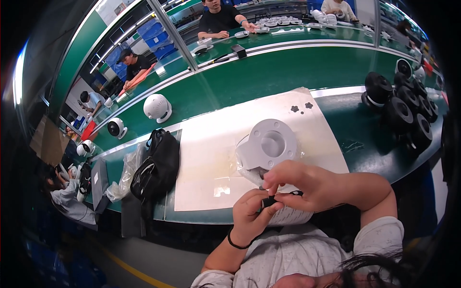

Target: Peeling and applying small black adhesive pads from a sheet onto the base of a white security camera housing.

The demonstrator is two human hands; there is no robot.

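Observation:
Close to my body, my left hand (250, 210) pinches a small black piece (268, 201) whose exact kind I cannot make out. My right hand (307, 186) meets it there, its thumb and fingers closing at the piece's upper end. Just beyond my hands, a white camera housing (283, 139) lies on the pale mat (206, 168) with its round ringed base facing up. Clear plastic shows around the housing. Under my hands sits a white rounded object with fine markings (290, 217), partly covered by them.
Several black round-headed cameras (401, 110) crowd the right of the green bench. A black bag (156, 165) and clear plastic bags (126, 175) lie left of the mat. Small black flower-shaped pieces (301, 109) rest at its far corner. White cameras (157, 106) stand along the belt; co-workers sit beyond.

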